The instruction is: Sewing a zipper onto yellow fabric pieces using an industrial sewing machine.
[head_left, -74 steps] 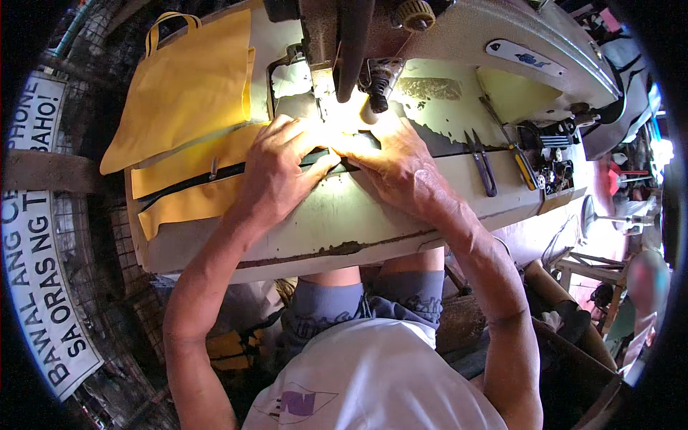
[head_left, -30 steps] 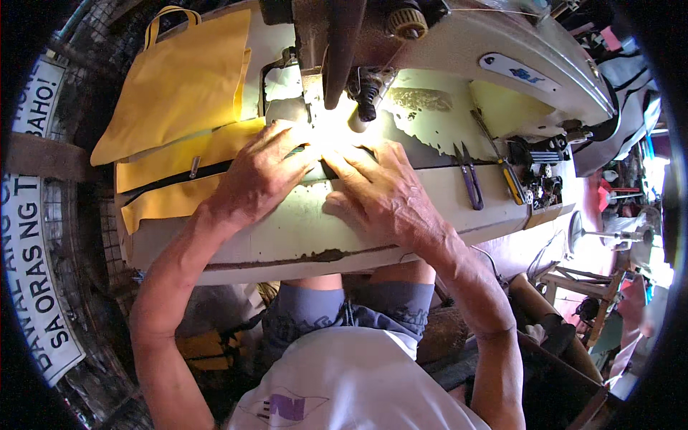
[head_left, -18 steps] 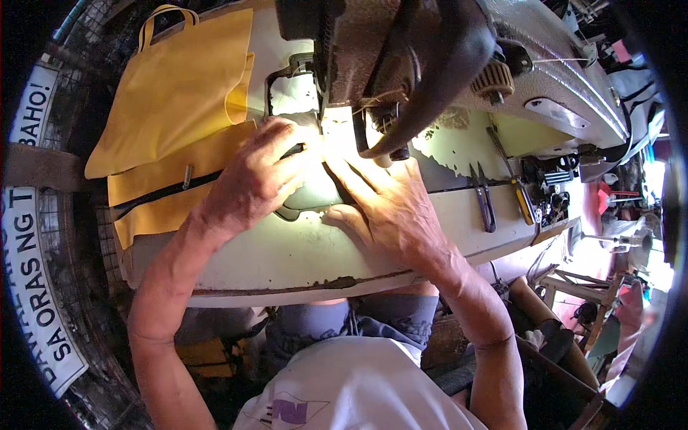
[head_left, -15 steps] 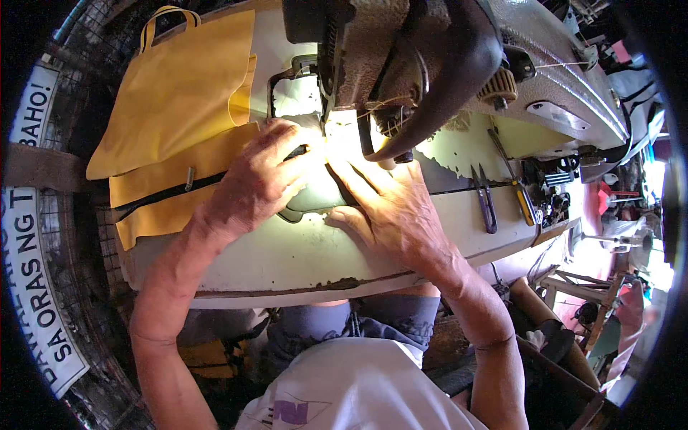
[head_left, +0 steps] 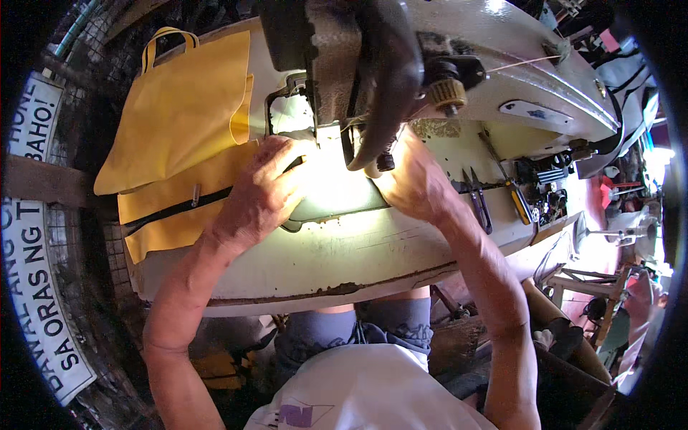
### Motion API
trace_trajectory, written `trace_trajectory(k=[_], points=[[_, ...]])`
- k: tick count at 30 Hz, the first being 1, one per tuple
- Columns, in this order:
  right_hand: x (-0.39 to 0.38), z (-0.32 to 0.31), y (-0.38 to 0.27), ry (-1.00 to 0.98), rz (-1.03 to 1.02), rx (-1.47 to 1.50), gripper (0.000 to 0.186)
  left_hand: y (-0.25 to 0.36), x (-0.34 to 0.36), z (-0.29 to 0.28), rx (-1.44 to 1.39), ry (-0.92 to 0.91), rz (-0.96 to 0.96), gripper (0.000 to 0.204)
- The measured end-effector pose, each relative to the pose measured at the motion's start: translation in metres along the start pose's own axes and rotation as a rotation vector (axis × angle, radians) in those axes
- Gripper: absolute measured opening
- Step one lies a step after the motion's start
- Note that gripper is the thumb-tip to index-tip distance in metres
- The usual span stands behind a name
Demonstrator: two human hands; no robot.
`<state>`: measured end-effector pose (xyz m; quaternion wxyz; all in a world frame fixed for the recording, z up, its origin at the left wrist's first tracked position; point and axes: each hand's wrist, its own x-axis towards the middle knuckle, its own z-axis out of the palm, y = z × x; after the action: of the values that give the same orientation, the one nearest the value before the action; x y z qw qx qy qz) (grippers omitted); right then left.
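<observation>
My left hand (head_left: pixel 269 186) is closed on the left part of a flat grey-green piece with a black bound edge (head_left: pixel 333 209), lying under the sewing machine head (head_left: pixel 337 57). A dark bit shows between its thumb and fingers. Across the piece, my right hand (head_left: pixel 416 183) reaches in beside the needle area, palm side down. Its fingertips are hidden behind the machine's dark curved lever (head_left: pixel 390 79) and washed out by the bright lamp light. That glare also hides the needle and the middle of the piece.
Yellow bag parts with a handle (head_left: pixel 183 107) and a black zipper strip (head_left: pixel 175 206) lie at the left. Right of my right hand are thread snips (head_left: pixel 478 201) and a yellow-black screwdriver (head_left: pixel 519 201). The machine's arm (head_left: pixel 545 79) spans the back right.
My right hand has slid farther in and to the right, its fingers going behind the lever. My left hand keeps its hold. The view has shifted a little.
</observation>
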<state>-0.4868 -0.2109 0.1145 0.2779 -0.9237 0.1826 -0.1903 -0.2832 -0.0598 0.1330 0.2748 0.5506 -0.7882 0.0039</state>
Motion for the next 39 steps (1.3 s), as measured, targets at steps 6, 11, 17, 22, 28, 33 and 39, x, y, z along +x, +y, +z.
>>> trace_trajectory(k=[6, 11, 17, 22, 28, 33, 39], points=[[0.032, -0.002, 0.015, -0.170, -0.215, 0.050, 0.011, 0.000, 0.001, -0.001, 0.080, 0.019, 0.041, 0.018], [0.023, -0.016, 0.012, -0.158, -0.155, -0.131, 0.010, 0.001, -0.001, 0.000, 0.087, 0.013, 0.002, 0.022], [0.020, -0.011, 0.018, -0.143, -0.198, -0.215, 0.022, -0.004, 0.005, -0.004, 0.013, -0.038, 0.007, 0.027], [0.019, -0.011, 0.015, -0.214, -0.115, -0.265, 0.023, -0.004, 0.005, -0.003, -0.016, -0.044, 0.003, 0.029], [0.018, -0.021, -0.003, -0.100, -0.231, -0.231, 0.018, -0.005, 0.006, -0.003, -0.041, 0.015, 0.009, 0.032], [-0.040, -0.049, -0.026, 0.144, -0.084, -0.439, 0.033, -0.005, 0.004, -0.006, -0.072, -0.035, -0.002, 0.030], [-0.122, -0.096, -0.014, 0.472, 0.164, -0.369, 0.034, -0.006, 0.007, -0.007, -0.037, -0.052, 0.000, 0.029]])
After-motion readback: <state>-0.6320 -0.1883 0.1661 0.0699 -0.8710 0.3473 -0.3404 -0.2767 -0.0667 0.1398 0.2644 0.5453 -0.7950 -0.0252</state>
